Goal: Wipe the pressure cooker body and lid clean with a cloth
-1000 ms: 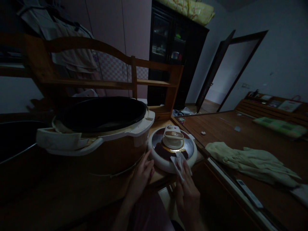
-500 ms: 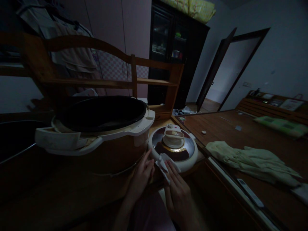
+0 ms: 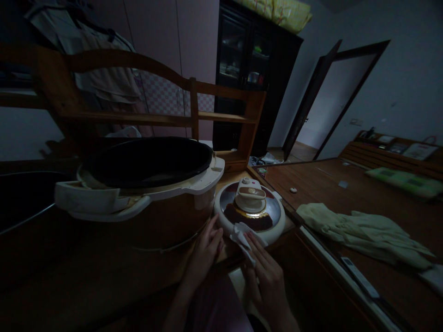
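A pressure cooker lid (image 3: 226, 226) with a cream rim, a shiny dark top and a raised handle lies on the wooden desk. My right hand (image 3: 266, 269) presses a crumpled white tissue (image 3: 244, 233) against its near rim, fingers laid over the tissue. At the lid's near-left edge is my left hand (image 3: 206, 249), holding nothing I can see; its index finger is stretched along the rim and the other fingers are loosely bent. Left of the lid stands the large cooker body (image 3: 173, 198), uncovered, with a dark round inside and a cream collar.
A black container (image 3: 27, 198) sits at the far left. Behind the cooker rises a wooden shelf frame (image 3: 145, 119). To the right, a brown bed surface (image 3: 321, 184) carries a pale green cloth (image 3: 356, 230) and a white remote control (image 3: 360, 276) near its edge.
My right hand and the tissue have slid slightly right along the lid's near rim. My left hand stays at the lid's edge, almost unmoved.
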A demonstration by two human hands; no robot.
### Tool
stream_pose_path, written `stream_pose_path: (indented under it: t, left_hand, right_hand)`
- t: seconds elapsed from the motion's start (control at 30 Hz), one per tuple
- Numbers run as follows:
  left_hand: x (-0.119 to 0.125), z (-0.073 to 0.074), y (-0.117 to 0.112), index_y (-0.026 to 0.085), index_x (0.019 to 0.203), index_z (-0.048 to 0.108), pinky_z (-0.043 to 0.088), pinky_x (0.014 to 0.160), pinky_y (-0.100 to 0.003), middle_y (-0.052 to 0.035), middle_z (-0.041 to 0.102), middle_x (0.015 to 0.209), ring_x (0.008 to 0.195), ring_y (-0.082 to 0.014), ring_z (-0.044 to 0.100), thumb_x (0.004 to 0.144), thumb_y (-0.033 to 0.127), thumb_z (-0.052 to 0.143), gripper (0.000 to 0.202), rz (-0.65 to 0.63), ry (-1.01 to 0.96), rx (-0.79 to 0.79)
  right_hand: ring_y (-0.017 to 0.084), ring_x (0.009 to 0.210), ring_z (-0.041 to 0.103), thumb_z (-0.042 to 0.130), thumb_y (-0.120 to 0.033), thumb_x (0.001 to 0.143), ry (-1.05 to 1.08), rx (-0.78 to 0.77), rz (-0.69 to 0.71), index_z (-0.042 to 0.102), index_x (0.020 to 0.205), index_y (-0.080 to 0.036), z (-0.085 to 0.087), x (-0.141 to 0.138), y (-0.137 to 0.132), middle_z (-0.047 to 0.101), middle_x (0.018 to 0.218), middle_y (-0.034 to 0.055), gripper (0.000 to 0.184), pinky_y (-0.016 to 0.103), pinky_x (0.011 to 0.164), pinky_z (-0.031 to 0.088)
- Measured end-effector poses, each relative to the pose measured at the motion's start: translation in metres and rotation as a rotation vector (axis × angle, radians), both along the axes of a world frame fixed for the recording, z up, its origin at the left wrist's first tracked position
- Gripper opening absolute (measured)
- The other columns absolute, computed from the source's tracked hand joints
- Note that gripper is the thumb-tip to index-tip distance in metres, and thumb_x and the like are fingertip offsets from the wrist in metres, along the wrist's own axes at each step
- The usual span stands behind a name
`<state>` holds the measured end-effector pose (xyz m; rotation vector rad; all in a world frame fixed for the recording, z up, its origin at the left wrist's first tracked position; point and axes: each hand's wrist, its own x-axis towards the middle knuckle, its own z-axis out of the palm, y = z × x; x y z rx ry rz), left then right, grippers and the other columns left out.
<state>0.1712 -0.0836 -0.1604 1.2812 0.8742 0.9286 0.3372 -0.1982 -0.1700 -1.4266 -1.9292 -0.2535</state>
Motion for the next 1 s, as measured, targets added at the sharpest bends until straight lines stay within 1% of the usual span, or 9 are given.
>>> stream_pose_path:
  t: [0.1, 0.2, 0.37, 0.5, 0.6, 0.73, 0.9, 1.0]
  left_hand:
    - [0.0, -0.002, 0.001, 0.017, 0.154, 0.037, 0.028, 0.051, -0.022, 0.006, 0.047, 0.064, 0.055, -0.0101, 0.039, 0.093, 0.055, 0.055, 0.074, 0.012, -0.004, -0.006]
    - [0.001, -0.004, 0.002, 0.016, 0.154, 0.037, 0.028, 0.052, -0.022, 0.0067, 0.046, 0.062, 0.054, -0.0101, 0.039, 0.091, 0.055, 0.057, 0.077, 0.017, -0.034, -0.02]
    - [0.002, -0.005, 0.002, 0.019, 0.155, 0.037, 0.03, 0.052, -0.022, 0.0071, 0.046, 0.062, 0.055, -0.0102, 0.04, 0.092, 0.052, 0.056, 0.073, 0.022, -0.032, -0.013]
    - [0.001, -0.004, 0.001, 0.019, 0.155, 0.035, 0.029, 0.051, -0.022, 0.0067, 0.046, 0.063, 0.054, -0.0098, 0.039, 0.093, 0.051, 0.055, 0.073, 0.019, -0.021, -0.016]
    - [0.0, -0.005, 0.002, 0.02, 0.155, 0.036, 0.029, 0.051, -0.022, 0.0068, 0.046, 0.063, 0.054, -0.0097, 0.039, 0.093, 0.052, 0.055, 0.073, 0.015, -0.02, -0.025]
    - [0.0, -0.004, 0.002, 0.022, 0.155, 0.035, 0.028, 0.05, -0.022, 0.0071, 0.046, 0.063, 0.054, -0.0099, 0.039, 0.094, 0.052, 0.054, 0.071, 0.007, -0.012, -0.018]
    - [0.001, -0.004, 0.003, 0.019, 0.155, 0.036, 0.028, 0.051, -0.022, 0.007, 0.046, 0.062, 0.054, -0.0101, 0.039, 0.093, 0.052, 0.054, 0.072, 0.01, -0.02, -0.018]
    - [0.001, -0.005, 0.003, 0.018, 0.155, 0.035, 0.028, 0.051, -0.022, 0.0069, 0.047, 0.062, 0.054, -0.0101, 0.04, 0.093, 0.052, 0.055, 0.073, 0.008, -0.024, -0.02]
  right_hand:
    - [0.029, 0.149, 0.036, 0.04, -0.011, 0.095, 0.013, 0.021, -0.004, 0.036, 0.156, -0.019, -0.002, 0.008, -0.002, 0.043, 0.158, 0.0082, 0.062, 0.051, 0.115, 0.045]
    - [0.029, 0.147, 0.04, 0.041, -0.012, 0.096, 0.025, 0.07, -0.046, 0.04, 0.155, -0.022, -0.007, 0.019, -0.005, 0.046, 0.157, 0.0071, 0.06, 0.051, 0.114, 0.046]
    - [0.029, 0.145, 0.043, 0.043, -0.017, 0.1, 0.099, 0.122, -0.198, 0.046, 0.152, -0.025, -0.013, 0.042, -0.008, 0.047, 0.155, 0.007, 0.052, 0.051, 0.115, 0.043]
    - [0.027, 0.144, 0.044, 0.041, -0.019, 0.103, 0.169, 0.116, -0.318, 0.051, 0.148, -0.027, -0.014, 0.054, -0.009, 0.046, 0.156, 0.0056, 0.047, 0.046, 0.115, 0.042]
    - [0.025, 0.144, 0.045, 0.04, -0.021, 0.104, 0.177, 0.106, -0.354, 0.051, 0.148, -0.027, -0.016, 0.056, -0.009, 0.047, 0.156, 0.005, 0.045, 0.042, 0.116, 0.041]
    - [0.025, 0.143, 0.047, 0.039, -0.025, 0.105, 0.188, 0.111, -0.414, 0.051, 0.148, -0.027, -0.017, 0.054, -0.005, 0.048, 0.155, 0.0045, 0.045, 0.041, 0.115, 0.041]
    - [0.023, 0.142, 0.048, 0.037, -0.03, 0.107, 0.277, 0.087, -0.506, 0.049, 0.149, -0.031, -0.015, 0.05, 0.002, 0.048, 0.155, 0.0027, 0.044, 0.039, 0.114, 0.042]
    - [0.024, 0.142, 0.047, 0.038, -0.031, 0.107, 0.299, 0.105, -0.511, 0.046, 0.151, -0.029, -0.016, 0.045, 0.003, 0.048, 0.155, 0.004, 0.045, 0.04, 0.115, 0.042]
